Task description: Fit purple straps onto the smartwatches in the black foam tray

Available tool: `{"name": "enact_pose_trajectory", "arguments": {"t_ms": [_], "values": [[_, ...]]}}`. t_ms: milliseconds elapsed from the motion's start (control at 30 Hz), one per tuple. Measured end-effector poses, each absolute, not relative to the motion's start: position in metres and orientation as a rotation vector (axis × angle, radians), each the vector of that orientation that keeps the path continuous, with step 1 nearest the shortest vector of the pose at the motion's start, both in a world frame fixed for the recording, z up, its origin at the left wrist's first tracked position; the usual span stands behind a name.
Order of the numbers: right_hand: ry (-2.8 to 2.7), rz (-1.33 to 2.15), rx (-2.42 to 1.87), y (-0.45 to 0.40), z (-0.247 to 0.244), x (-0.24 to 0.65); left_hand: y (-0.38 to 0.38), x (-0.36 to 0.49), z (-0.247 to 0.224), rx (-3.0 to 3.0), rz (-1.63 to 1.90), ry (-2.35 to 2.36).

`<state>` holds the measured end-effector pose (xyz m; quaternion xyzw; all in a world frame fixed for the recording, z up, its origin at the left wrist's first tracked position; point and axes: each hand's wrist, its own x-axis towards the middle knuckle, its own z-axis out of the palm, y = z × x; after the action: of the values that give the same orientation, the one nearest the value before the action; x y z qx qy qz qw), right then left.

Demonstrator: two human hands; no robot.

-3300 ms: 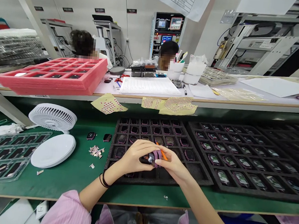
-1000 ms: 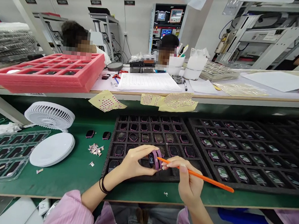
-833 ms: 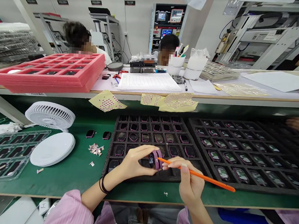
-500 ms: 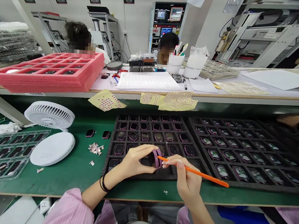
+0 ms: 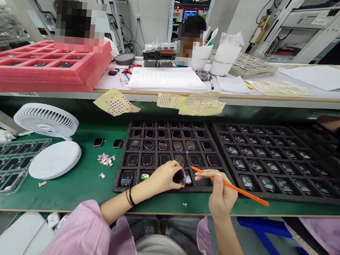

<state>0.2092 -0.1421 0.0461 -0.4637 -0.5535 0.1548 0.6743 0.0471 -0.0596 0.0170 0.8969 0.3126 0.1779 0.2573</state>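
Over the front edge of a green bench (image 5: 78,191), a left hand (image 5: 165,176) clamped a dark, purple-rimmed watch casing (image 5: 179,176) between thumb and fingers, while a right hand (image 5: 222,191) pinched an orange stick (image 5: 246,192), its tip just beside the casing. The casing was held above the front row of a black foam tray (image 5: 140,159), many of its compartments filled with purple-rimmed watches. A second foam tray (image 5: 247,165) lay to the right. Toward the bench's left edge stood a white fan (image 5: 54,160); between fan and tray, two watches (image 5: 117,143) lay behind a heap of pale scraps (image 5: 105,159). A co-worker's hand (image 5: 332,124) showed dimly near the bench's back right corner.
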Motion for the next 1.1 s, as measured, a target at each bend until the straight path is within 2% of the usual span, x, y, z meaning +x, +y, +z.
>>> {"name": "enact_pose_trajectory", "arguments": {"t_ms": [233, 400, 533, 767, 867, 1100], "values": [[-1.209, 0.413, -1.136, -0.139, 0.037, 0.207, -0.063, 0.000, 0.019, 2.616, 0.410, 0.925], [-1.232, 0.508, -1.101, -0.136, 0.031, 0.199, -0.070, -0.039, 0.039, 2.578, 0.276, 1.071], [-1.218, 0.674, -1.064, -0.134, 0.025, 0.191, -0.074, -0.063, 0.049, 2.512, 0.125, 1.177], [-1.212, 1.027, -1.027, -0.126, 0.017, 0.165, -0.064, -0.050, 0.034, 2.629, -0.021, 1.300], [-1.177, 1.153, -1.024, -0.121, 0.015, 0.156, -0.059, -0.048, 0.027, 2.594, 0.117, 1.259], [-1.022, 1.495, -0.927, -0.108, 0.022, 0.147, -0.076, -0.038, 0.040, 2.329, 0.904, 1.062]]}}
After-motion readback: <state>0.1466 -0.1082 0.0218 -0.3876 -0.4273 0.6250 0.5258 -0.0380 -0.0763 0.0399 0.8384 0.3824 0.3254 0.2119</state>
